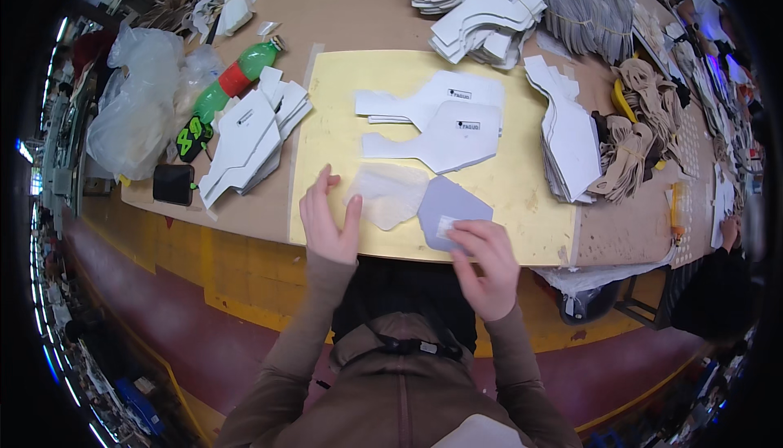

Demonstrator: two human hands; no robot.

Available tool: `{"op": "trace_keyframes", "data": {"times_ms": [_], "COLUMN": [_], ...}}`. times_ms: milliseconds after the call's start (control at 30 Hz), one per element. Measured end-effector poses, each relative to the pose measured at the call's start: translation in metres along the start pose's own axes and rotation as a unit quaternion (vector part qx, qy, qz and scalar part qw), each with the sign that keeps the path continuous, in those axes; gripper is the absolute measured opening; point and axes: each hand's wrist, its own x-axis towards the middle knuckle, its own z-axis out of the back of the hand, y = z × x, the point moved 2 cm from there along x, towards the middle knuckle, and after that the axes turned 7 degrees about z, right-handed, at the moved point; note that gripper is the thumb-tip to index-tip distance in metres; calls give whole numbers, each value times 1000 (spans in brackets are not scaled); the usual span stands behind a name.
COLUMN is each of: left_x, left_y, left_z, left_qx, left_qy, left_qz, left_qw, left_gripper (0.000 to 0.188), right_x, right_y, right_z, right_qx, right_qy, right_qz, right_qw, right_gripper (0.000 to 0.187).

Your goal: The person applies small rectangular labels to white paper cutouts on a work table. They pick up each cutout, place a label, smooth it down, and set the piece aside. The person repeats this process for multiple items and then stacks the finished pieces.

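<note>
My left hand (330, 219) is open, thumb and fingers apart, at the left edge of a thin cream-coloured cut piece (387, 195). Beside that lies a grey-blue, many-sided piece (457, 203), slightly touching or overlapping it. My right hand (488, 268) is over its lower right part, fingers bent, the fingertips at a small whitish rectangular patch (446, 227). The thumb sits lower and partly hides the piece's edge. Just beyond, two small stacks of white shaped pieces, a rear stack (440, 99) and a front stack (457, 138), lie on the yellow board (326, 134).
On the left are a fanned white stack (249, 134), a green bottle (249, 68), a dark phone (174, 184) and a plastic bag (139, 105). To the right stand a white stack (563, 134) and tied brown bundles (632, 154). Another person's hand (730, 233) shows at far right.
</note>
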Motion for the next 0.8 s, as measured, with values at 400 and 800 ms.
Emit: {"op": "trace_keyframes", "data": {"times_ms": [400, 800], "left_x": [30, -11], "left_y": [-5, -46], "left_z": [5, -7], "left_qx": [-64, -157], "left_qy": [78, 218], "left_qz": [45, -117], "left_qw": [994, 956], "left_gripper": [16, 14], "right_x": [4, 22], "right_y": [9, -11], "right_z": [-25, -36], "right_qx": [36, 206], "right_qy": [81, 3], "right_qz": [-10, -274], "right_qw": [996, 940], "right_gripper": [31, 27]}}
